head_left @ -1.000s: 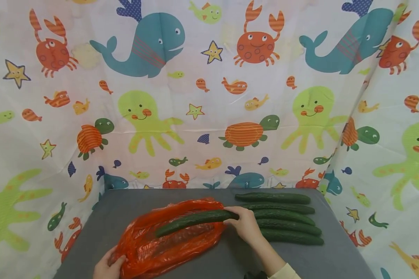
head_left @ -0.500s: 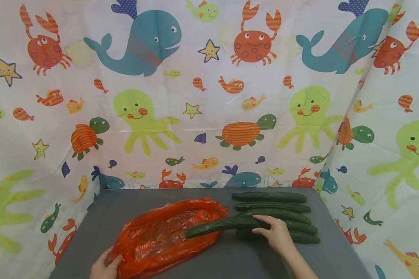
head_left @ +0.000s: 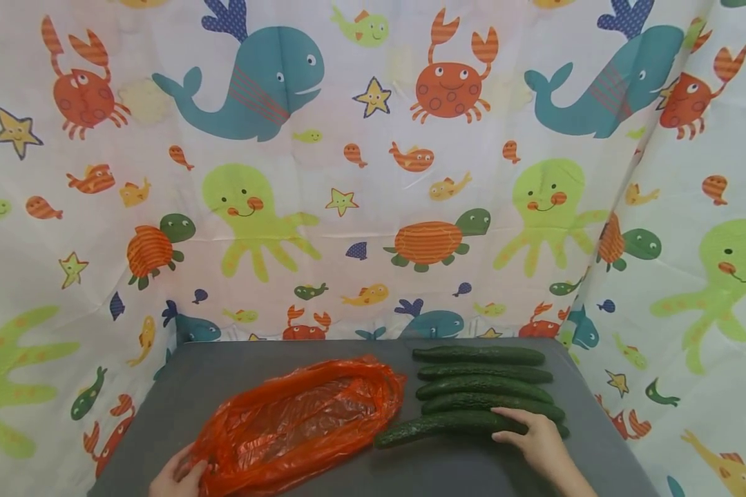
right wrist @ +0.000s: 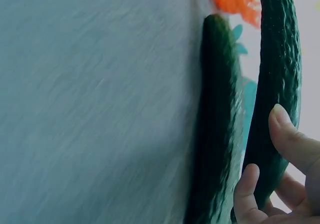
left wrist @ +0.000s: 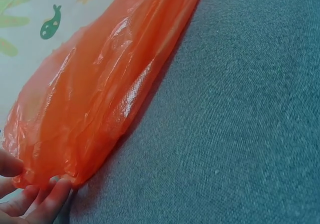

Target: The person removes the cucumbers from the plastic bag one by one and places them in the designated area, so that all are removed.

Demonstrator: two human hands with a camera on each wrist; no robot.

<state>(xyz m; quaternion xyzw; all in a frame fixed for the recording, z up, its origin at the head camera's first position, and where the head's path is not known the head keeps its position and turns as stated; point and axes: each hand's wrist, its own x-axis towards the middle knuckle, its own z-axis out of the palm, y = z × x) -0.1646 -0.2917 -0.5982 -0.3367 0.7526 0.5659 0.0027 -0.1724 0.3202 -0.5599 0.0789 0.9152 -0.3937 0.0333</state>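
An orange-red plastic bag [head_left: 298, 424] lies on the left half of the table, its mouth spread wide, with only its crumpled film visible inside. My left hand [head_left: 179, 475] pinches the bag's near left end; the left wrist view shows fingertips [left wrist: 55, 196] on the gathered film. In my right hand [head_left: 537, 442] is a long dark green cucumber [head_left: 423, 426], gripped near its right end. Its left tip is just right of the bag. The right wrist view shows this cucumber [right wrist: 280, 53] raised above another cucumber [right wrist: 215, 114], with thumb and fingers around it.
Several more cucumbers [head_left: 485, 383] lie side by side in a row behind the held one, on the right of the grey table [head_left: 236, 366]. A curtain [head_left: 373, 186] printed with sea animals surrounds the table at the back and sides.
My right hand has carried the cucumber from over the bag rightward and toward me, to the near side of the cucumber row. The left hand keeps its hold on the bag.
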